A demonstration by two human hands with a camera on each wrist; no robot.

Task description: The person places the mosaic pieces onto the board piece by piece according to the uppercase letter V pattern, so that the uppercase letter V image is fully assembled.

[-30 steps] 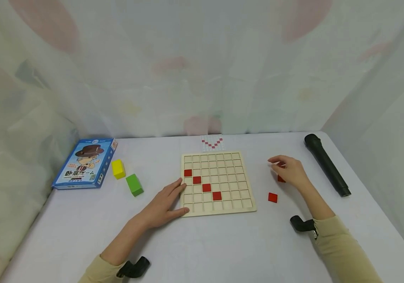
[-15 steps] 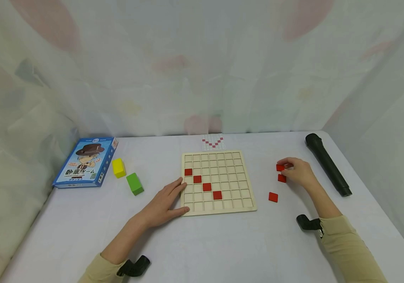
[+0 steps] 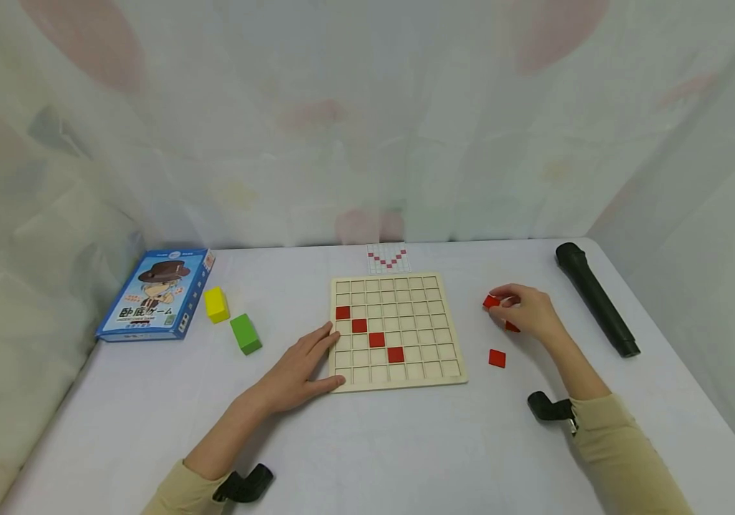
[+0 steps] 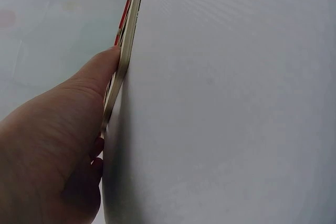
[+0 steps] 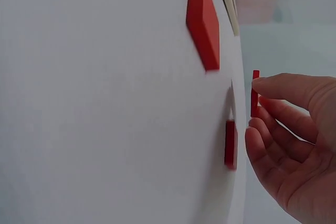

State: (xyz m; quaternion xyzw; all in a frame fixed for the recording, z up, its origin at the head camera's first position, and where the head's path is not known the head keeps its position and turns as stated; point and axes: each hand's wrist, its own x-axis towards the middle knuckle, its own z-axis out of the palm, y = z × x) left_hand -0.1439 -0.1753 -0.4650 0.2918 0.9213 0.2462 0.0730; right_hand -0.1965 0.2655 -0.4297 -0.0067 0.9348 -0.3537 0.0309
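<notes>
My left hand [image 3: 296, 375] rests at the left edge of a pale wooden grid board [image 3: 428, 325], fingers extended and thumb on the near corner. In the left wrist view the thumb [image 4: 100, 69] lies along the board's edge. Several red square tiles step diagonally down the grid, the lowest being a red tile [image 3: 396, 355]. Right of the board, my right hand [image 3: 528, 311] pinches another red square tile [image 3: 489, 302]. The right wrist view shows this tile [image 5: 255, 98] edge-on between thumb and fingers, raised off the table. Two loose tiles lie below: one red tile [image 3: 497, 358] nearer me, another [image 3: 512, 327] partly behind the hand.
A small pattern card [image 3: 388, 258] with a red V of squares lies behind the board. On the left are a blue game box [image 3: 154, 297], a yellow block [image 3: 216, 305] and a green block [image 3: 245, 334]. A black microphone-shaped cylinder [image 3: 599, 300] lies far right.
My right hand shifted right to the loose tiles, then came back left with a red tile pinched at its fingertips. My left hand has stayed on the board's edge.
</notes>
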